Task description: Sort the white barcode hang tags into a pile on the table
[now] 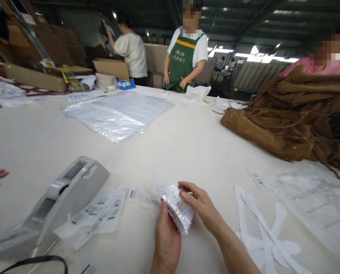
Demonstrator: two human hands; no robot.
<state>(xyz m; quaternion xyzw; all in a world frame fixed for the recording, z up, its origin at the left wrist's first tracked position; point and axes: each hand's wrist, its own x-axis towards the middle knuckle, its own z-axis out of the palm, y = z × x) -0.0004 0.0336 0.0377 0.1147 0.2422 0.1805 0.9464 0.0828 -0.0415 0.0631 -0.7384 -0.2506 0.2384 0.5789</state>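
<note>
Near the white bench [187,144] edge, left hand [166,238] and right hand [200,205] both clasp a small banded stack of crinkly plastic-wrapped white tags [179,211]: light, slippery, best pinched at the band.

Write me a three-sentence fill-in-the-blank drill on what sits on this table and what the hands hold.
1. Both hands, the left hand and the right hand, hold a small bundle of clear packets bound by a rubber ____.
2. The grey tape dispenser sits to the ____ of the hands.
3. The heap of bags at the far right is ____ in colour.

Missing words: band; left; brown
</note>
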